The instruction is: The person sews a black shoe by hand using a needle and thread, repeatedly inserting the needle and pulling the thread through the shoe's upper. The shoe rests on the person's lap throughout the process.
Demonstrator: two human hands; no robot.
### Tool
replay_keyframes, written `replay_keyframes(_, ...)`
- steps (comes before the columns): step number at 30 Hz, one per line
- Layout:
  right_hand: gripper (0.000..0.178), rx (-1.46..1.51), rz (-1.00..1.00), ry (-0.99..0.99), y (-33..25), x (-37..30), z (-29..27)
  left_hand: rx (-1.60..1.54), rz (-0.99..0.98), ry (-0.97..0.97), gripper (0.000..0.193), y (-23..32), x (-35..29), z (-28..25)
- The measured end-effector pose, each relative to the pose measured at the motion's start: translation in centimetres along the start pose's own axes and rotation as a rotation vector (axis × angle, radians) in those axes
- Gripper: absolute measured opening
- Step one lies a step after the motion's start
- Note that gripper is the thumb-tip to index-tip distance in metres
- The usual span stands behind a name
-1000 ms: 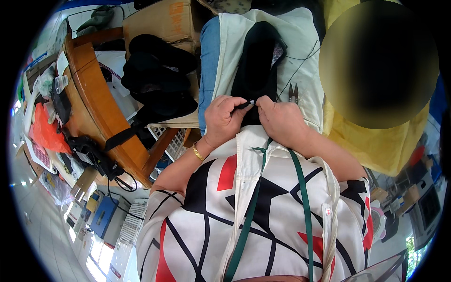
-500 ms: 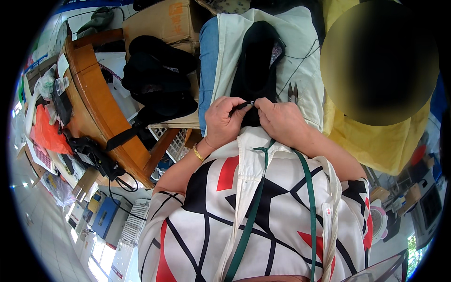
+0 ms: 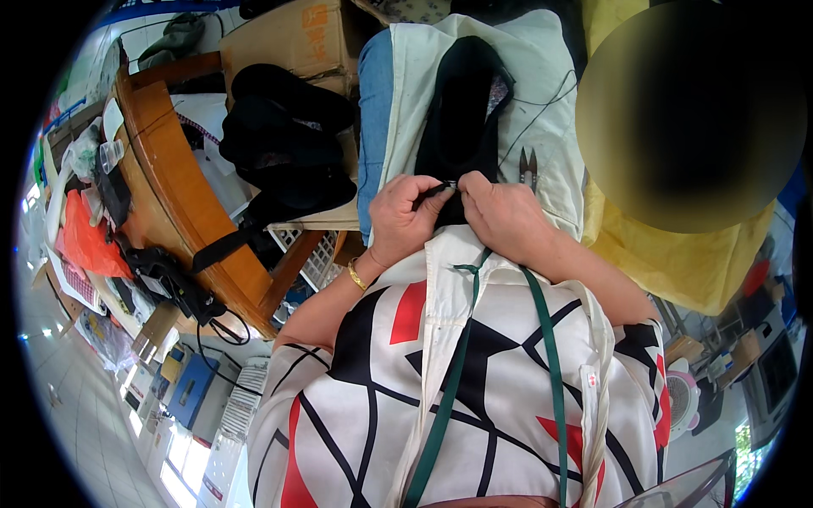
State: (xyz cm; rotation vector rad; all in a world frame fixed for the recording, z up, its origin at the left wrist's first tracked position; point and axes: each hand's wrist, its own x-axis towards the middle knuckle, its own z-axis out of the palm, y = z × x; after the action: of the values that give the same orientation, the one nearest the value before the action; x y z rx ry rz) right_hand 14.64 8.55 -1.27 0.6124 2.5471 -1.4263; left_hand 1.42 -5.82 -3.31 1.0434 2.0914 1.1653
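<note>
A black cloth shoe point(image 3: 429, 152) lies with its opening up on a white cloth point(image 3: 542, 59) in front of me. My left hand point(image 3: 405, 216) is closed at its near end, pinching a narrow black strip point(image 3: 429, 196) between thumb and fingers. My right hand point(image 3: 501, 212) is closed beside it, its fingertips meeting the left ones. A small shiny bit shows between them, too small to name. Dark thread point(image 3: 533, 118) trails over the cloth right of the shoe. Thread snips point(image 3: 528, 167) lie just beyond my right hand, points away from me.
Several black shoes point(image 3: 284, 140) are piled on the left, near a cardboard box point(image 3: 292, 42) and a curved wooden chair point(image 3: 174, 161). A cluttered table with a red plastic bag point(image 3: 89, 237) stands farther left. A person in yellow point(image 3: 669, 262) is close on the right.
My right hand has shifted very slightly left and up. The thread on the cloth has changed its curve a little. My left hand keeps its pinch in the same place.
</note>
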Motion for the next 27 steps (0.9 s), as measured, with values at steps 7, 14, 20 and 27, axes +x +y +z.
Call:
replay_keyframes(7, 0.015, 0.045, 0.028, 0.017, 0.4, 0.4, 0.5, 0.037, 0.011, -0.046, 0.016, 0.7, 0.1, -0.8)
replay_keyframes(14, 0.014, 0.329, 0.087, 0.118, 0.5, 0.7, 0.5, 0.002, 0.109, -0.059, 0.027, -0.6, -0.2, -0.7)
replay_keyframes(20, 0.016, 0.48, 0.302, -0.103, -1.0, 2.8, -1.8, 0.08, 0.182, -0.109, 0.03, -0.6, 0.4, -1.0)
replay_keyframes(27, 0.014, 0.141, -0.117, 0.064, 0.1, 3.8, -2.9, 0.135, 0.214, -0.116, 0.03, -0.1, 0.4, -1.2)
